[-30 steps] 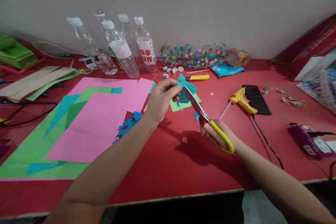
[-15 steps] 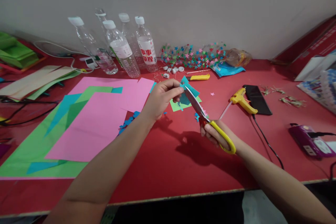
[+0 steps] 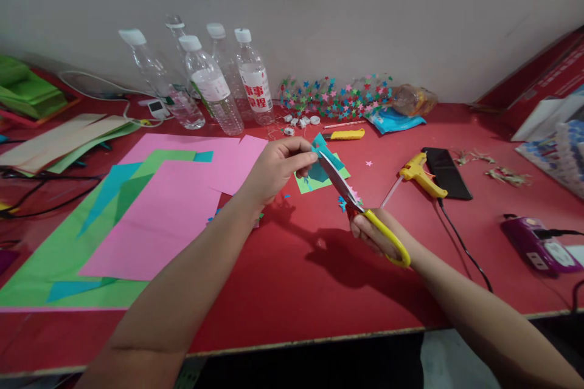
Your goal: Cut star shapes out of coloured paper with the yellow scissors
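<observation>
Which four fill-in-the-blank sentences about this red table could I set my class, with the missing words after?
The yellow-handled metal scissors are gripped in the person's ____ hand.
The left hand pinches a small blue-green piece made of ____.
The yellow plastic glue gun has a cord coloured ____.
The clear plastic bottle with large red lettering has a ____ cap.
Missing words: right; paper; black; white.

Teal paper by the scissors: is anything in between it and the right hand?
Only the yellow-handled scissors, held in the right hand; their blades reach the teal paper, which the left hand pinches. Nothing visible blocks the blades.
</observation>
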The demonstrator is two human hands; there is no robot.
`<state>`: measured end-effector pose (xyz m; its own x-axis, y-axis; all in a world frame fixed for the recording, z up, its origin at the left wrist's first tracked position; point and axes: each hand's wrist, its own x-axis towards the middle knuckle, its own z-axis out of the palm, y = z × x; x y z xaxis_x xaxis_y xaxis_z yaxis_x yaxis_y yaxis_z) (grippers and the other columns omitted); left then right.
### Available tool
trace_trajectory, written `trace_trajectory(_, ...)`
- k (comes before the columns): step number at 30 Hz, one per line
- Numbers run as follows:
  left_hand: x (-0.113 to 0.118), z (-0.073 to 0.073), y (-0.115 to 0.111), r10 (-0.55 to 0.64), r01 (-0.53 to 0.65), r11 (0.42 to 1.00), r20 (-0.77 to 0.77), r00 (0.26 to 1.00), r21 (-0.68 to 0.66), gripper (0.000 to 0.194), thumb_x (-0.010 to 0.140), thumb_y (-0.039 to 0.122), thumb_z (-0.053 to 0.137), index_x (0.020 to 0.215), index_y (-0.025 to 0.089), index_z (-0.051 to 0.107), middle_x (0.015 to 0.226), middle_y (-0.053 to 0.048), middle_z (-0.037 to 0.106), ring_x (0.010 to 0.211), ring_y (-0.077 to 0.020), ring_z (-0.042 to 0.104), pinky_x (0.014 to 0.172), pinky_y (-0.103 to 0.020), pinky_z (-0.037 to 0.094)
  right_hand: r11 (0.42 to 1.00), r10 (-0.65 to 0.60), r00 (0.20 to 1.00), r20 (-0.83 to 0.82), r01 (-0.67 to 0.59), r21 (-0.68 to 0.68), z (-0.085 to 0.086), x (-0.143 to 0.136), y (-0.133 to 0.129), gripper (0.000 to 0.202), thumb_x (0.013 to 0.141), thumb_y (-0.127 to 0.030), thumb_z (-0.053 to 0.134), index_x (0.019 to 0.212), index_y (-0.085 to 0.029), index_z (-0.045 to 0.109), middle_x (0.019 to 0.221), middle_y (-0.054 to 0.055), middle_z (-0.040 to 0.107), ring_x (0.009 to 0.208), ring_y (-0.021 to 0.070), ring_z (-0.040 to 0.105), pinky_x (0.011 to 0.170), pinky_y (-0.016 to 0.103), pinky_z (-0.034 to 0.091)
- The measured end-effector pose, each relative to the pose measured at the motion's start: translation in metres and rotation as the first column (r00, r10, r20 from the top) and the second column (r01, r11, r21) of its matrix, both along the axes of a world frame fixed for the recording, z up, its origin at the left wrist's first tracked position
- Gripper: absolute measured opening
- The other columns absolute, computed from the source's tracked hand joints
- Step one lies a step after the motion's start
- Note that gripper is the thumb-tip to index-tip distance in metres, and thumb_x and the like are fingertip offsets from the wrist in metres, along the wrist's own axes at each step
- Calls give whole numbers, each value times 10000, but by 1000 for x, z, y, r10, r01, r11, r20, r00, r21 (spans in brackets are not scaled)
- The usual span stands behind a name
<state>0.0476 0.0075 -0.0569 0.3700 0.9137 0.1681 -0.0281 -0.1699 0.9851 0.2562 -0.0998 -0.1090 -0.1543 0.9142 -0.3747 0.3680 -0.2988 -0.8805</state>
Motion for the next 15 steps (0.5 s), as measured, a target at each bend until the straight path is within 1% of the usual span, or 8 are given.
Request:
trace_trajectory(6,-2,6,-1,-13,13,1000,-34,999,-26,122,714,214,660,613,159,620,537,35,531,510,-78,470,539,-226,398,1000,25,999,42,-26,2,3,-1,0,371,823,-495,517,593,-208,468,363,-74,375,298,64,328,318,183,260)
trace_trajectory(15,-3,7,0,-12,9,999,-56,998,-41,115,706,220,658,621,154,616,529,43,530,506,-71,464,538,-221,389,999,9,998,57,-7,-40,8,-4,1,362,773,-508,522,574,-214,450,348,-75,368,290,61,331,317,184,260)
